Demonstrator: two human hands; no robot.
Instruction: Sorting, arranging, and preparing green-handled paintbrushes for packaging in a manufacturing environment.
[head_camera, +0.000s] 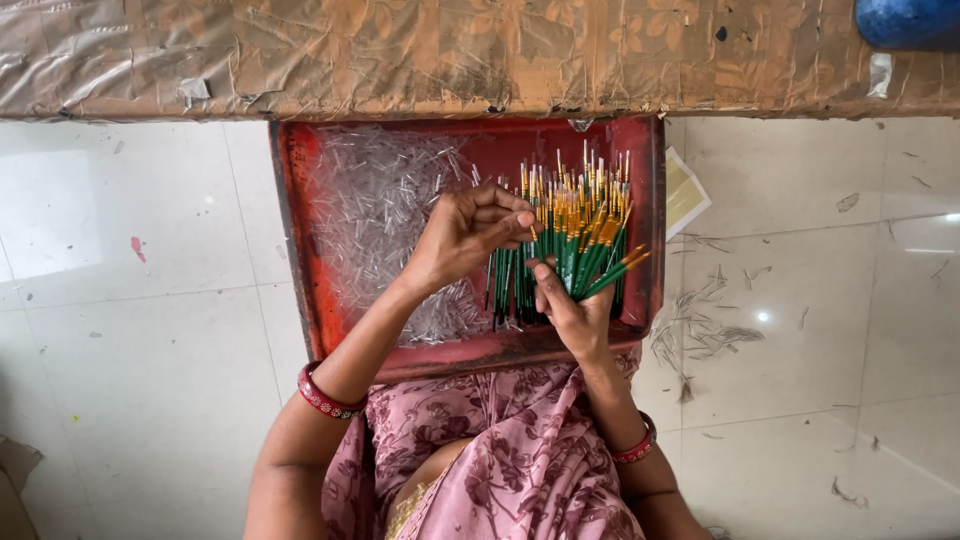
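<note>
Red tray (300, 250) on pale tiled floor (140, 300)

— What's in the tray (300, 250)?
— Caps (375, 215) piled on its left, brushes (575, 235) on its right.
— And the hands?
— Both above the brushes, the left hand (465, 235) just left of the right hand (570, 310). The tray sits on her lap, a table (400, 55) beyond it.

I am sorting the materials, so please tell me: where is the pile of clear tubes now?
In the head view, the clear tubes lie in the left half of the red tray, left of the green brushes and partly under the left hand.
</note>
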